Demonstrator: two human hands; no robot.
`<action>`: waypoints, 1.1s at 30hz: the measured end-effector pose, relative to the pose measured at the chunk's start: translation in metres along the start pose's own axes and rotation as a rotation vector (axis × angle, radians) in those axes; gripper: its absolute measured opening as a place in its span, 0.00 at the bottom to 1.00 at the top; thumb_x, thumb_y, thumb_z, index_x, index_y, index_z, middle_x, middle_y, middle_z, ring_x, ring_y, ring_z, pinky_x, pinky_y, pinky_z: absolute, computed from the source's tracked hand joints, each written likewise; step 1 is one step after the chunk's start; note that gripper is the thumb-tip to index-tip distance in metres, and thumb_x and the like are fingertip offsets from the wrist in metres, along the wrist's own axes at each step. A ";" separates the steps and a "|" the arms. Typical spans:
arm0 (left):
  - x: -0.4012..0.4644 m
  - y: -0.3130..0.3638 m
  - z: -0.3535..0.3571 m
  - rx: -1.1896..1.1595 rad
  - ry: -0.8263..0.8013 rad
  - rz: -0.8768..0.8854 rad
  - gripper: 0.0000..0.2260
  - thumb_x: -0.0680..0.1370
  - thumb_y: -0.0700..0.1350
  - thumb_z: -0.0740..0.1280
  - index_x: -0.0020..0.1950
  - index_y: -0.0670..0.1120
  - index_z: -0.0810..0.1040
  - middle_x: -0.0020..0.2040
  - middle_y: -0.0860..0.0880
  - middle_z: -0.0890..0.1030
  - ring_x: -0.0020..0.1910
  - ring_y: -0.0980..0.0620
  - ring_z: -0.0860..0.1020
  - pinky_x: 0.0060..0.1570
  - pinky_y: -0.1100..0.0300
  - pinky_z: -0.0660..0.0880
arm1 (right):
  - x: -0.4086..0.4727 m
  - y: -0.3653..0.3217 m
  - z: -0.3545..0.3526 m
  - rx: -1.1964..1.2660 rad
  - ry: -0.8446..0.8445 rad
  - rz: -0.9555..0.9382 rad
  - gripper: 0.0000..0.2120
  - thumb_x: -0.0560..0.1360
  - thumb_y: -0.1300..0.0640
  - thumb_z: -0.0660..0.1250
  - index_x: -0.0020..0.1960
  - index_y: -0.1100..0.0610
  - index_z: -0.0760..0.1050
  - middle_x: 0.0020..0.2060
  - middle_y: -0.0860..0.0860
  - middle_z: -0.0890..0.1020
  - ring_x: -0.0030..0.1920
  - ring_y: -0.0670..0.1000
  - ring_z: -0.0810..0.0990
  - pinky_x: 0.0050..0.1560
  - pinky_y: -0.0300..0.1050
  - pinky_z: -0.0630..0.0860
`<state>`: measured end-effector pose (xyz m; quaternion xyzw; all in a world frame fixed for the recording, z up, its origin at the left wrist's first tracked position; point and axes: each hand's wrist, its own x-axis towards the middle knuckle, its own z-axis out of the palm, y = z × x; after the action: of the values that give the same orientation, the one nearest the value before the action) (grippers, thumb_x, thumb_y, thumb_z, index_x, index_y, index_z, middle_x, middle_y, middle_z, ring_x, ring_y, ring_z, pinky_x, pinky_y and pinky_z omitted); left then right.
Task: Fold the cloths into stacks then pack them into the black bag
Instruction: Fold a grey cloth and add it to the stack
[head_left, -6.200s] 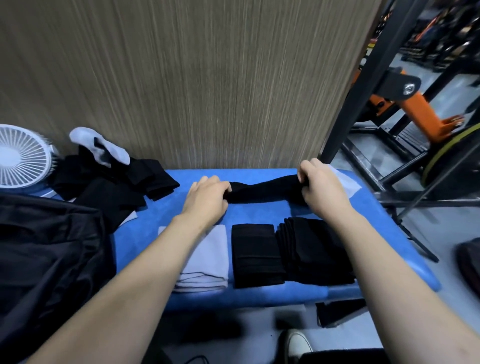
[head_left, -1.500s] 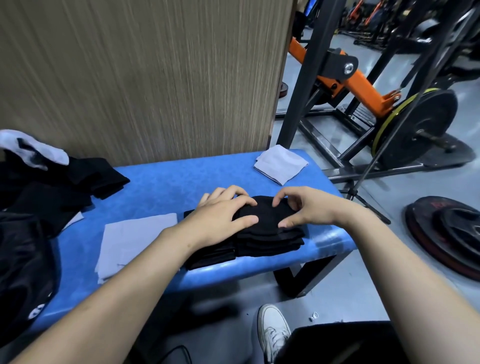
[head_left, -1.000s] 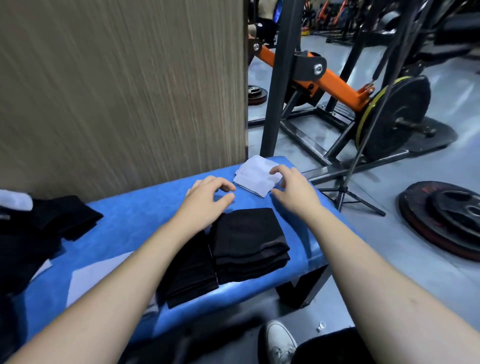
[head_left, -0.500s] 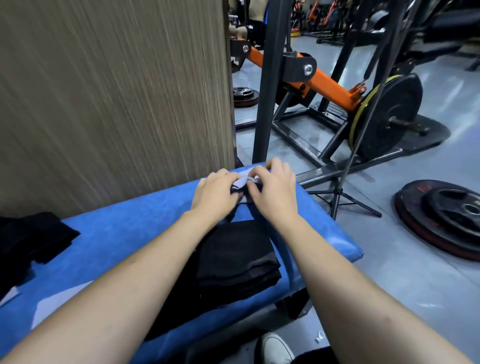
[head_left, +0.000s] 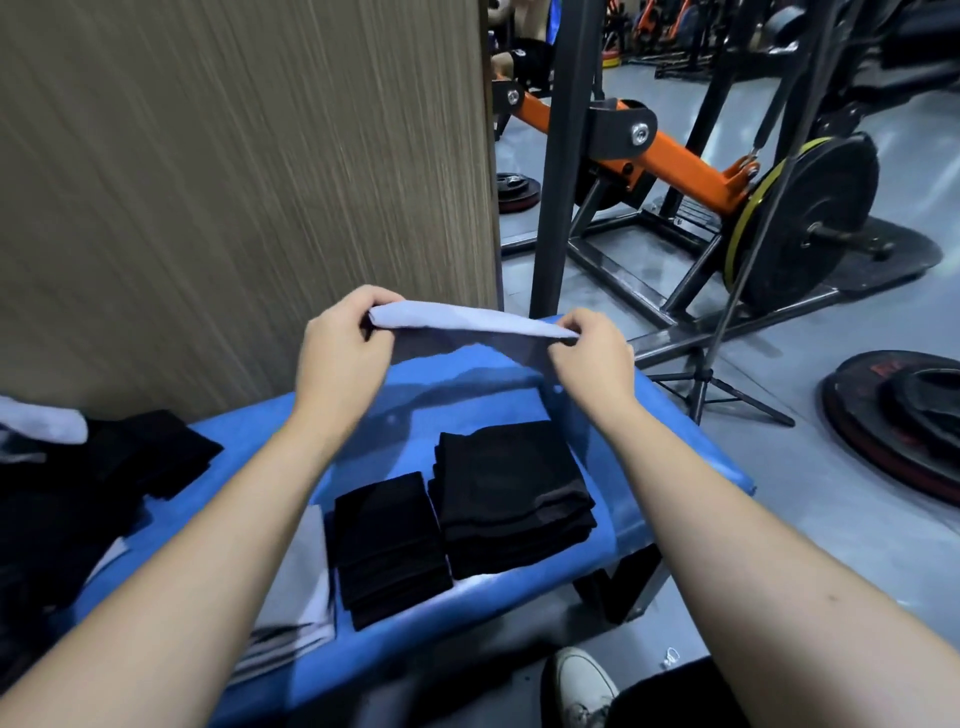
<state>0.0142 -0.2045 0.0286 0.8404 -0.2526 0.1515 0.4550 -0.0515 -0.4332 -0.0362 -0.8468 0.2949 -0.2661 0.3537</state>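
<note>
Thin pale grey cloth (head_left: 467, 318) pinched at its top corners by left hand (head_left: 347, 340) and right hand (head_left: 589, 353), held stretched above the blue padded bench (head_left: 670, 441), two stacks of folded black cloths (head_left: 462, 514) laid on the bench below it, folded grey cloths (head_left: 306, 587) beside them.

There is one view only, from a wide-angle camera worn on the person's head. It looks forward and steeply down along both bare forearms to the blue desk (head_left: 675, 415), which runs across the lower middle of the frame close below the lens. A wood-grain panel (head_left: 234, 182) fills the upper left, near behind the desk. To the upper right the view opens farther onto gym floor, an orange-armed weight machine (head_left: 675, 161) and a weight plate (head_left: 810, 218). Straight lines bend toward the frame edges. A white shoe (head_left: 582, 686) shows at the bottom edge.
</note>
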 end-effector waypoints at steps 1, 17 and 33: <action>-0.002 -0.001 -0.011 -0.020 0.026 -0.024 0.14 0.74 0.36 0.60 0.48 0.51 0.81 0.44 0.57 0.83 0.44 0.58 0.78 0.44 0.61 0.73 | 0.000 -0.004 -0.001 0.042 -0.004 0.003 0.06 0.69 0.57 0.60 0.44 0.51 0.74 0.40 0.50 0.81 0.43 0.58 0.80 0.53 0.54 0.75; -0.046 -0.110 -0.104 -0.315 -0.029 -0.608 0.16 0.68 0.52 0.72 0.53 0.47 0.81 0.48 0.47 0.86 0.46 0.46 0.83 0.49 0.48 0.78 | -0.031 -0.070 0.036 0.344 -0.425 0.003 0.14 0.74 0.53 0.72 0.54 0.56 0.71 0.36 0.51 0.77 0.35 0.51 0.75 0.29 0.41 0.71; -0.068 -0.141 -0.106 -0.043 -0.316 -0.528 0.12 0.74 0.38 0.73 0.56 0.47 0.80 0.37 0.50 0.73 0.36 0.51 0.74 0.43 0.56 0.73 | -0.040 -0.078 0.072 -0.114 -0.548 -0.078 0.12 0.67 0.65 0.69 0.48 0.53 0.78 0.31 0.51 0.76 0.22 0.45 0.70 0.20 0.35 0.64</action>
<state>0.0345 -0.0313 -0.0448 0.8803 -0.0963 -0.1100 0.4513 -0.0069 -0.3291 -0.0305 -0.9165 0.1699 -0.0234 0.3615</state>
